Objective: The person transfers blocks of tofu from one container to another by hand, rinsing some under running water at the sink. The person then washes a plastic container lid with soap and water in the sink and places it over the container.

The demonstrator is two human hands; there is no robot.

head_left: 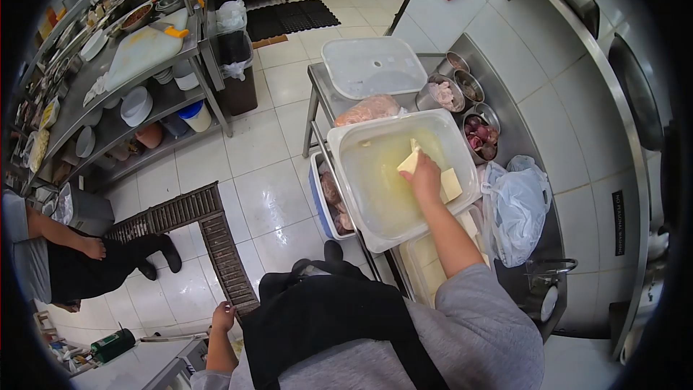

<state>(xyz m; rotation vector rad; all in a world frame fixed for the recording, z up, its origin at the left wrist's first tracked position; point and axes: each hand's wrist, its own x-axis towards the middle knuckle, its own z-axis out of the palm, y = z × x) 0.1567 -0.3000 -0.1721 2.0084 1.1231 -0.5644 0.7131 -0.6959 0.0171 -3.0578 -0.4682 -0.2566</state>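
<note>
Head view: I have my right hand (426,173) inside the translucent plastic tub (349,191), fingers closed on a pale block (407,165). Key relation: a second piece, the pale slab (451,185), lies in the same tub just beside the right wrist, on the side away from the held block. Its long axis runs roughly along my right forearm, so the right hand is by far the nearer. The held block sits tilted at the fingertips; its full outline is covered, and I cannot tell whether it touches the tub floor.

Left hand (223,316): well apart from the tub, low and out to my left, fingers bent. Cannot tell whether they hold anything.

Materials: block and slab look smooth, matte and flat-faced, with fairly crisp edges. Tub has rounded corners, a broad rim and a cloudy yellow tint inside, apparently thin liquid. More pale blocks (432,274) lie in a lower container beside the near end of the tub. Metal table (323,88) carries the tub; a crinkled, thin plastic bag (516,209) bulges beyond its right wall.
</note>
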